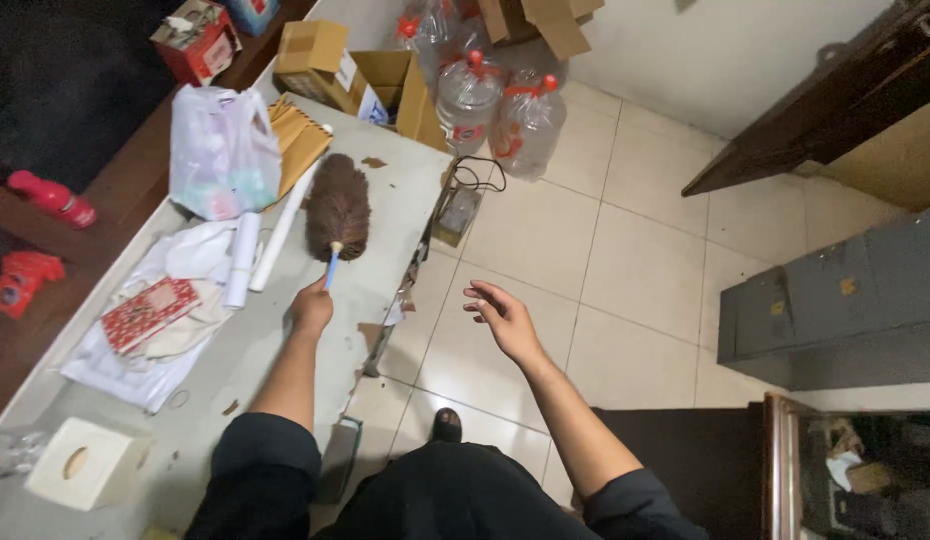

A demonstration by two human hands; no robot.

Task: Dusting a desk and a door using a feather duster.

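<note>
My left hand [311, 305] is closed around the blue handle of the feather duster [337, 212], fingers wrapped tight, only a short length of handle showing above the fist. The duster runs straight away from me: its long axis goes from my fist up and slightly right, with the brown feather head resting on the grey table top [400, 185]. The head sits just right of two rolled white paper tubes [257, 255] and near a filled plastic bag [220, 150], apart from both as far as I can tell. A small brown scrap [374, 162] lies on the table beyond the head, farther along the same line. My right hand [501, 315] is empty, fingers spread loosely and slightly curled, palm turned inward, hanging over the tiled floor [625, 260] off the table's edge, well apart from the duster. The left hand is plainly the nearer one. A white tissue box [85, 462] stands at the near left corner.
</note>
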